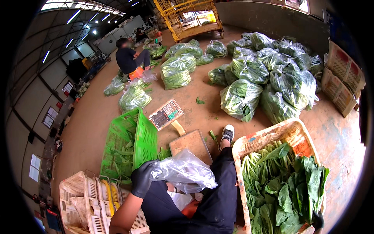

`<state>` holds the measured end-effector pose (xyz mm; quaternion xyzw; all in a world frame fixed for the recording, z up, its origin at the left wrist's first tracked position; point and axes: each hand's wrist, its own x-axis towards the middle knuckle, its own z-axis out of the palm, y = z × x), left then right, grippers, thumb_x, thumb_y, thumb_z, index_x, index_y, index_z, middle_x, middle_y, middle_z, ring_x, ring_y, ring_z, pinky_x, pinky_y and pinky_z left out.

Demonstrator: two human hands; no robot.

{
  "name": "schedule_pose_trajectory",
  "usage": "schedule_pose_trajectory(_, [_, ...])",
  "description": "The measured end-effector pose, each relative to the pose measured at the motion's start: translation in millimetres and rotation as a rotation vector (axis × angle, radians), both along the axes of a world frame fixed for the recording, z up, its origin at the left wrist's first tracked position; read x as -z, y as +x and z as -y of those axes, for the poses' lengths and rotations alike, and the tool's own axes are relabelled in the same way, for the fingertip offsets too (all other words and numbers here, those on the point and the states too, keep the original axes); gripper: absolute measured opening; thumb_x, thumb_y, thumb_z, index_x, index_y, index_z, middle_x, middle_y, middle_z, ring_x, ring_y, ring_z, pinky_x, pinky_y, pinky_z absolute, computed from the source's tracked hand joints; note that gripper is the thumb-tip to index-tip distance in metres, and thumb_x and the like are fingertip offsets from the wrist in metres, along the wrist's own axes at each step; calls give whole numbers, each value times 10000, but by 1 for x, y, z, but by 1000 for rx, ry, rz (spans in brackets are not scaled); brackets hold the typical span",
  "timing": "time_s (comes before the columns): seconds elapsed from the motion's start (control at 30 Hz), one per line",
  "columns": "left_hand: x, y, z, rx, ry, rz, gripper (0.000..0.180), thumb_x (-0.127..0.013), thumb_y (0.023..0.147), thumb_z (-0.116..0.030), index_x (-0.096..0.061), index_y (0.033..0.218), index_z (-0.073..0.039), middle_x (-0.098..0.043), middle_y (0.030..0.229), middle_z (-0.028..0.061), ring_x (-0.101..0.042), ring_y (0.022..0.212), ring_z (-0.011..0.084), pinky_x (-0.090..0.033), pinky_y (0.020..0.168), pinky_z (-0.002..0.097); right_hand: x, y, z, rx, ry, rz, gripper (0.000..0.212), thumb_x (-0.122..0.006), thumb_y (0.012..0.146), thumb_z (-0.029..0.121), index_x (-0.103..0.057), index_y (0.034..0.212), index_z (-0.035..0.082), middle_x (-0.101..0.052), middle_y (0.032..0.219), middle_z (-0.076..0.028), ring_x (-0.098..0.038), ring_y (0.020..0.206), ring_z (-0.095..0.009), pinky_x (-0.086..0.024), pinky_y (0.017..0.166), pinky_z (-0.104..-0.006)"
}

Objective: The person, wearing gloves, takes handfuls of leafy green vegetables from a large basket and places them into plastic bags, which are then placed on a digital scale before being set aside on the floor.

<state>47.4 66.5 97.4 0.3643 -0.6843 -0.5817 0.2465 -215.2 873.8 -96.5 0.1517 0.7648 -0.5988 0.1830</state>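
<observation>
My left hand, in a black glove, is closed on a crumpled clear plastic bag, which hangs over my lap. At the lower right, my right hand, also black-gloved, is at the near right corner of a pale plastic crate. Its fingers are partly hidden and appear closed around the stems of some leafy greens, whose leaves stand above the crate's right rim. More leafy greens fill the crate, with pale stems toward the far side.
Before me stands a scale with a tilted keypad display. A green crate with loose leaves and stacked pale crates are left. Bagged greens cover the floor ahead; a person sits beyond, near a yellow cage cart.
</observation>
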Motion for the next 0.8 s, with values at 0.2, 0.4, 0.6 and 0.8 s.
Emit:
schedule_pose_trajectory(0.2, [36,11,39,126,133,-181,232,-505,882,-128,-587,1065,-10,-609,960,78,-590,863,148,-487,817,301,-12,11,-3,57,44,2,491,-451,939,234,-340,1375,40,-468,1278,-140,-430,1159,-302,-401,952,-430])
schedule_pose_trajectory(0.4, [77,38,54,266,-563,304,322,-444,926,-133,-493,1205,22,-556,1154,117,-541,1034,214,-437,908,323,-16,-9,41,44,124,153,494,-411,969,284,-327,1391,40,-438,1328,-160,-390,1232,-339,-379,1002,-466])
schedule_pose_trajectory(0.6, [36,17,43,210,-594,430,387,-463,940,-211,-484,1250,20,-501,1243,120,-488,1106,211,-399,922,323,-30,-5,34,-20,-46,73,721,-667,844,211,-232,1386,23,-458,1294,-117,-471,1161,-193,-408,966,-319])
schedule_pose_trajectory(0.8, [67,31,46,203,-577,470,393,-419,964,-231,-494,1231,47,-533,1228,155,-515,1123,234,-403,955,306,-23,-3,35,54,-302,214,498,-529,935,267,-316,1344,78,-479,1256,-92,-526,1085,-172,-494,875,-340])
